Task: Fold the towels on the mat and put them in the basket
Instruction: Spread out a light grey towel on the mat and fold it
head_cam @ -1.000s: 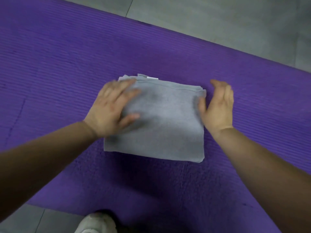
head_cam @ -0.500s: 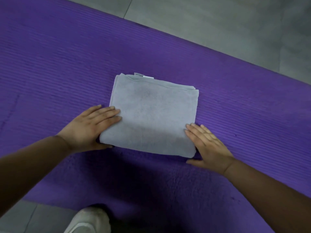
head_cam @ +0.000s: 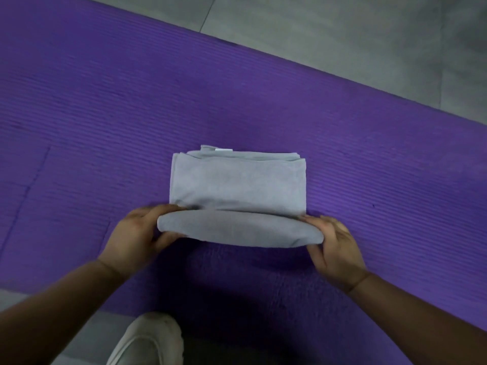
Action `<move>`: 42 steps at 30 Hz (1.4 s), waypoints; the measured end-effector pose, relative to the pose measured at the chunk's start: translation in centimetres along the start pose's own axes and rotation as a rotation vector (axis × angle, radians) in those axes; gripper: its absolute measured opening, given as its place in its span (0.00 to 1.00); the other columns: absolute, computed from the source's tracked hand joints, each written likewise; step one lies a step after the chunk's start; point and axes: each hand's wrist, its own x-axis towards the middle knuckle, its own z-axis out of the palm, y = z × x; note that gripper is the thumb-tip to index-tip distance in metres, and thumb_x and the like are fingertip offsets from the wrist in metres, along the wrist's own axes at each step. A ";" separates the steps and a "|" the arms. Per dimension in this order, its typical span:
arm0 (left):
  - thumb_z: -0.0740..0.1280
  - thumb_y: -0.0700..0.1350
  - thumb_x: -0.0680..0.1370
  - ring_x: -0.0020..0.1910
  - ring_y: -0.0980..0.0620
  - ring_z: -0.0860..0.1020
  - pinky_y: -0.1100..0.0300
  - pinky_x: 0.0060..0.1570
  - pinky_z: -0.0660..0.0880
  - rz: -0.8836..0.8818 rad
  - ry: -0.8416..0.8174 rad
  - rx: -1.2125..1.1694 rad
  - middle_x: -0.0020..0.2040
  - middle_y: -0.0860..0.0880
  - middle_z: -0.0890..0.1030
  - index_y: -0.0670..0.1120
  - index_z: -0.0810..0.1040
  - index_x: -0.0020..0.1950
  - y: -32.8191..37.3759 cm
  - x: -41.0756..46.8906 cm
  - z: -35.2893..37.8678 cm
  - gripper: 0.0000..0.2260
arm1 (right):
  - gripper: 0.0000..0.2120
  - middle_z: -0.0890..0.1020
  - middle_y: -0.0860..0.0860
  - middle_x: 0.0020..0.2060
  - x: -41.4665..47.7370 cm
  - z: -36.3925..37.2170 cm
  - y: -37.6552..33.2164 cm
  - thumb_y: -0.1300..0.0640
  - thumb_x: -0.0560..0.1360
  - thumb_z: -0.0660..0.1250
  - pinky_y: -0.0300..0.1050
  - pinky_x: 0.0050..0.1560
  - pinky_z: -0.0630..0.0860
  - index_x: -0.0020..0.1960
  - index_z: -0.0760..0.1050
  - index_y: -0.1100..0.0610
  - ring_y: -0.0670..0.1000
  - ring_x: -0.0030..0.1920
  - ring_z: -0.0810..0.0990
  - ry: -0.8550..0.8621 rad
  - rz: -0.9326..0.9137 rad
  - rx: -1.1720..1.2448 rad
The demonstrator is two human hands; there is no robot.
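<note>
Both hands have lifted the towel's near edge.

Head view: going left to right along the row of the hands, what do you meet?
Bare purple mat → left hand → folded gray towel, near edge lifted and gripped by both hands → right hand → mat again.

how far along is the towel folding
Done: the grey towel lies folded in layers on the purple mat. In hand: the left hand and right hand grip its near edge, lifted, seemingly for another fold. Left: finishing that fold and the basket, which is out of view.
</note>
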 end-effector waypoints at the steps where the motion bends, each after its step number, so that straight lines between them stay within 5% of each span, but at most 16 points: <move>1: 0.55 0.66 0.73 0.39 0.50 0.76 0.57 0.37 0.72 -0.124 0.016 -0.014 0.39 0.42 0.83 0.45 0.76 0.53 0.7 0.1 -0.1 0.26 | 0.15 0.83 0.60 0.38 0.5 -0.1 -0.4 0.57 0.68 0.57 0.38 0.51 0.67 0.53 0.67 0.60 0.50 0.43 0.73 0.030 0.031 -0.012; 5: 0.56 0.67 0.58 0.36 0.50 0.75 0.59 0.43 0.68 -0.606 0.065 -0.278 0.37 0.51 0.78 0.42 0.79 0.53 2.0 3.1 -0.6 0.36 | 0.18 0.80 0.61 0.28 3.9 -0.1 -2.2 0.53 0.70 0.54 0.43 0.25 0.61 0.53 0.69 0.64 0.61 0.25 0.78 0.054 0.286 -0.072; 8: 0.59 0.64 0.63 0.40 0.50 0.74 0.59 0.43 0.67 -0.621 0.084 -0.230 0.37 0.49 0.77 0.41 0.79 0.51 1.5 5.9 -0.8 0.30 | 0.28 0.81 0.66 0.41 6.9 0.1 -2.9 0.46 0.74 0.50 0.47 0.36 0.61 0.63 0.67 0.65 0.68 0.39 0.79 0.008 0.552 0.010; 12: 0.64 0.62 0.69 0.44 0.43 0.77 0.54 0.44 0.70 -0.665 0.054 -0.145 0.40 0.43 0.79 0.39 0.78 0.46 0.2 9.0 -0.8 0.25 | 0.19 0.80 0.64 0.51 10.4 -0.1 -2.7 0.51 0.81 0.52 0.50 0.44 0.68 0.68 0.63 0.58 0.64 0.51 0.77 -0.059 0.712 -0.059; 18: 0.62 0.59 0.74 0.44 0.45 0.74 0.51 0.50 0.70 -0.766 -0.074 0.020 0.34 0.51 0.73 0.47 0.72 0.43 -1.5 10.3 -0.4 0.16 | 0.19 0.71 0.58 0.63 13.7 0.1 -1.4 0.51 0.80 0.52 0.47 0.44 0.64 0.69 0.62 0.57 0.61 0.57 0.74 -0.217 0.676 -0.180; 20: 0.66 0.59 0.72 0.51 0.44 0.76 0.46 0.59 0.69 -0.807 -0.063 -0.029 0.43 0.49 0.77 0.47 0.72 0.48 -1.9 10.7 -0.6 0.16 | 0.21 0.62 0.57 0.70 14.2 0.0 -1.3 0.56 0.80 0.52 0.50 0.57 0.66 0.72 0.59 0.54 0.59 0.66 0.66 -0.249 0.591 -0.202; 22: 0.68 0.57 0.71 0.56 0.44 0.76 0.45 0.63 0.67 -0.831 -0.041 -0.061 0.52 0.47 0.78 0.46 0.73 0.54 -2.0 10.9 -0.8 0.19 | 0.22 0.56 0.53 0.74 14.4 0.1 -1.1 0.61 0.79 0.51 0.48 0.70 0.55 0.72 0.61 0.51 0.56 0.72 0.57 -0.274 0.438 -0.161; 24: 0.68 0.56 0.71 0.57 0.43 0.75 0.44 0.64 0.66 -0.822 -0.035 -0.060 0.55 0.45 0.78 0.45 0.73 0.56 -1.9 10.8 -0.6 0.20 | 0.21 0.64 0.53 0.72 14.3 0.3 -0.6 0.62 0.78 0.51 0.45 0.71 0.54 0.69 0.68 0.54 0.56 0.72 0.61 -0.291 0.346 0.049; 27: 0.68 0.55 0.72 0.57 0.43 0.75 0.45 0.63 0.67 -0.827 -0.023 -0.082 0.55 0.44 0.79 0.44 0.74 0.56 -1.8 10.5 -0.3 0.19 | 0.16 0.77 0.55 0.61 14.2 -0.7 -0.7 0.56 0.80 0.54 0.39 0.65 0.64 0.63 0.73 0.59 0.52 0.63 0.73 -0.439 0.585 0.484; 31: 0.67 0.55 0.73 0.56 0.43 0.76 0.47 0.62 0.68 -0.817 -0.020 -0.108 0.53 0.45 0.79 0.44 0.73 0.57 -1.5 10.5 -0.3 0.19 | 0.21 0.73 0.46 0.53 15.2 -1.8 -0.7 0.48 0.75 0.64 0.36 0.55 0.65 0.65 0.70 0.54 0.44 0.54 0.70 -0.655 0.501 0.337; 35: 0.64 0.52 0.76 0.40 0.48 0.72 0.56 0.44 0.68 -0.798 0.254 -0.190 0.38 0.49 0.73 0.44 0.69 0.45 0.6 8.5 -1.2 0.11 | 0.23 0.71 0.48 0.59 15.5 -1.2 -0.9 0.48 0.72 0.68 0.42 0.61 0.65 0.64 0.68 0.53 0.49 0.61 0.68 -0.623 0.486 0.192; 37: 0.62 0.50 0.78 0.29 0.55 0.70 0.58 0.34 0.65 -0.821 0.285 -0.274 0.28 0.51 0.70 0.43 0.67 0.33 2.0 6.5 -1.4 0.16 | 0.24 0.71 0.48 0.56 15.2 -0.7 -1.0 0.47 0.71 0.68 0.43 0.61 0.65 0.64 0.68 0.54 0.50 0.63 0.67 -0.599 0.499 0.178; 40: 0.64 0.55 0.75 0.19 0.59 0.71 0.65 0.29 0.69 -1.074 0.014 -0.652 0.21 0.51 0.76 0.42 0.72 0.30 4.1 3.7 -0.7 0.20 | 0.24 0.70 0.48 0.54 15.1 -0.5 -1.1 0.47 0.71 0.69 0.44 0.59 0.67 0.63 0.69 0.53 0.51 0.62 0.68 -0.597 0.537 0.189; 42: 0.63 0.59 0.74 0.26 0.55 0.76 0.60 0.32 0.71 -1.249 -0.198 -0.904 0.33 0.49 0.81 0.46 0.75 0.39 5.1 3.3 0.3 0.16 | 0.24 0.71 0.49 0.57 15.3 -0.7 -1.1 0.47 0.70 0.69 0.44 0.57 0.67 0.63 0.69 0.54 0.51 0.61 0.69 -0.614 0.539 0.168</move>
